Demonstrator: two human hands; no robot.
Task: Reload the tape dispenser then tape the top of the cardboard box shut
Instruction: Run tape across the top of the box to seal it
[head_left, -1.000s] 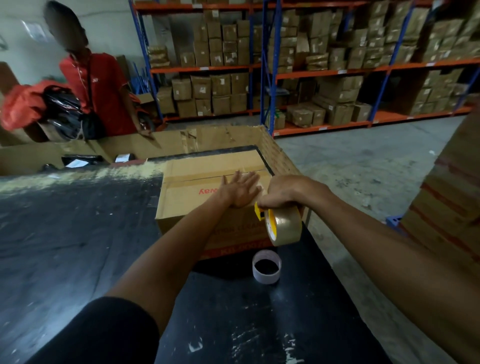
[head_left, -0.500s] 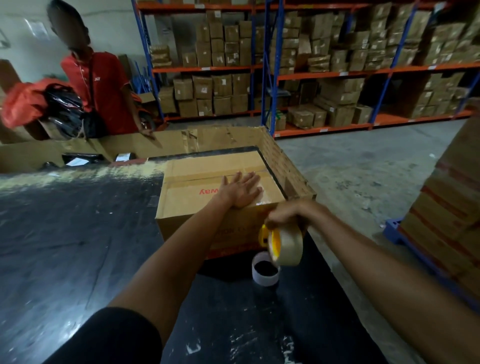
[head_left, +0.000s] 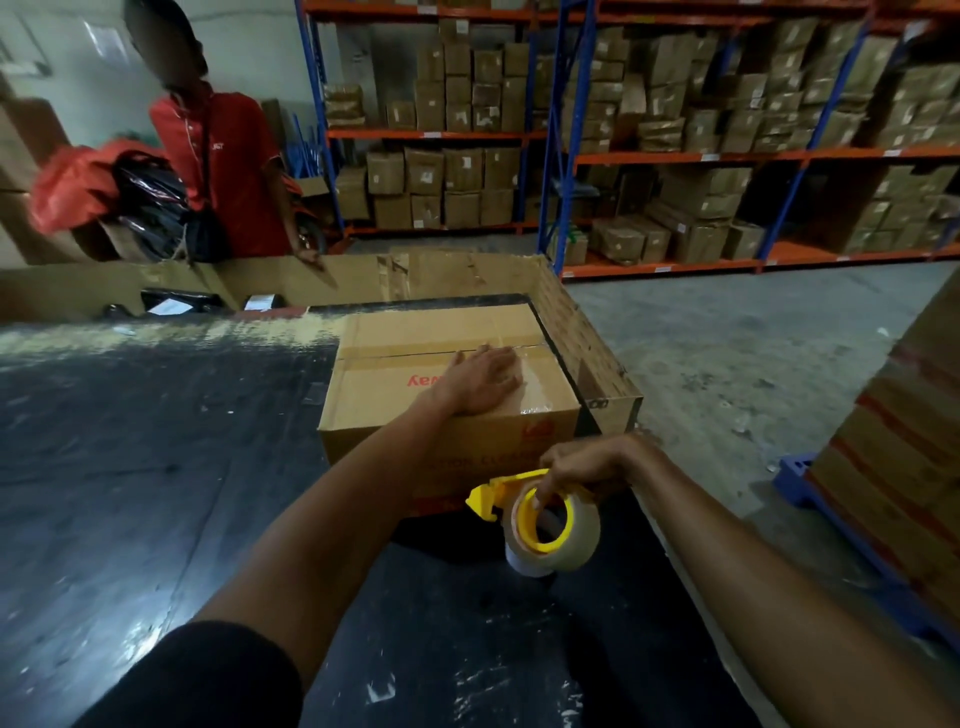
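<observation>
A scuffed black bench (head_left: 156, 467) fills the foreground. Beyond its far edge stands a person in a red shirt (head_left: 218, 166) beside an open cardboard bin (head_left: 441, 275). Blue-and-orange racks (head_left: 571, 145) stacked with cartons line the back wall.

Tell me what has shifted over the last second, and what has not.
The right hand has carried the tape dispenser off the top edge of the cardboard box, down its near face and toward the person, keeping its hold. The empty tape core on the table is now hidden behind the roll. The left hand stays flat on the box top; the box has not moved.
</observation>
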